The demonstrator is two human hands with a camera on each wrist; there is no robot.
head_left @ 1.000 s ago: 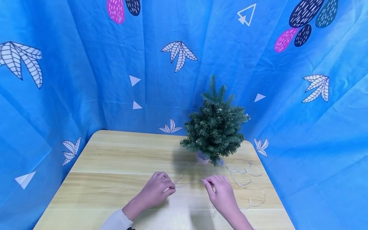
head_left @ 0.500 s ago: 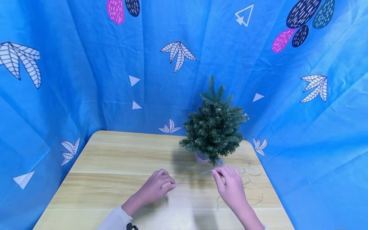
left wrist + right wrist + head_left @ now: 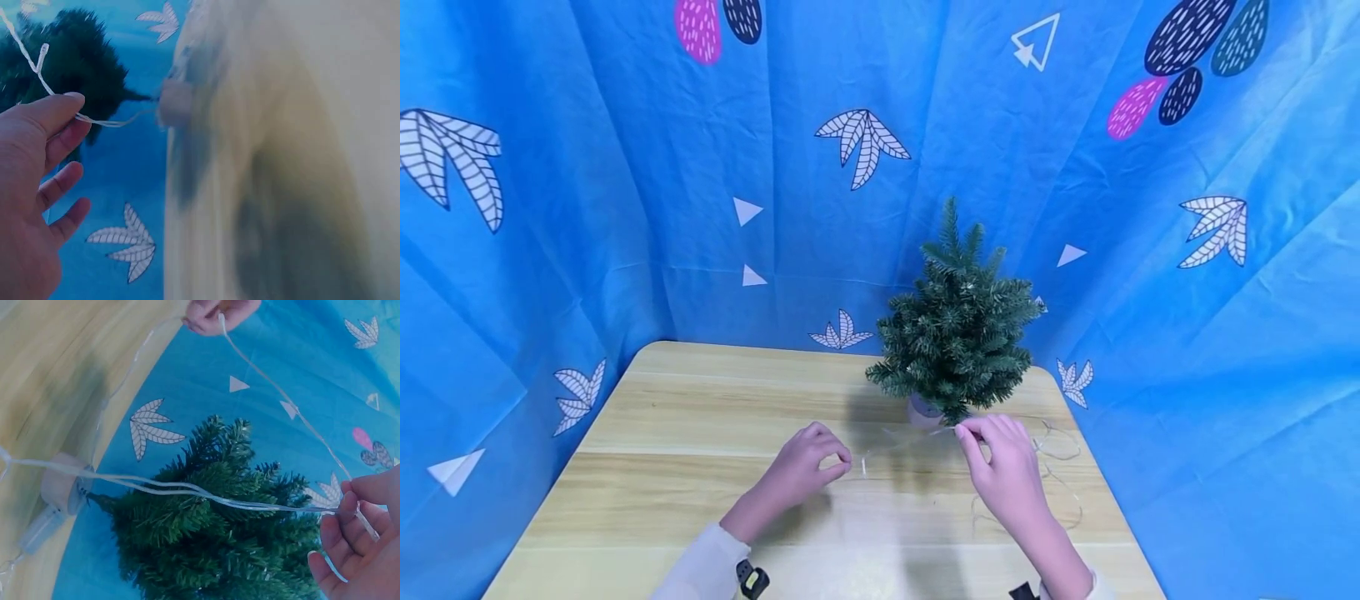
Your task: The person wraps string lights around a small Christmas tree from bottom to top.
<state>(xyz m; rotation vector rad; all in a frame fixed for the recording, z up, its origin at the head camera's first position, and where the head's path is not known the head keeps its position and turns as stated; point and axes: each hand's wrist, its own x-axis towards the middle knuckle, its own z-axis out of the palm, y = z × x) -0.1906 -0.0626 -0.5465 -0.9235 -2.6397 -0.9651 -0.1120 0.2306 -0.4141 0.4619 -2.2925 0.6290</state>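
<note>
My left hand pinches the clear wire of a light string between thumb and forefinger, its other fingers loosely bent. A short bulb stub sticks off the wire just above that grip. My right hand pinches the same string in front of the tree, and a doubled strand leads away from its fingertips. Between the hands another length of wire spans in the right wrist view. Behind them a small artificial Christmas tree stands upright in a pale round base.
A clear plastic box, joined to wire, lies beside the tree's base. More loops of the string lie on the right of the wooden table. A blue patterned curtain surrounds the table's back and sides.
My right hand has moved away from me and slightly right, drawing the wire up toward the tree's lower branches. My left hand has shifted slightly forward.
</note>
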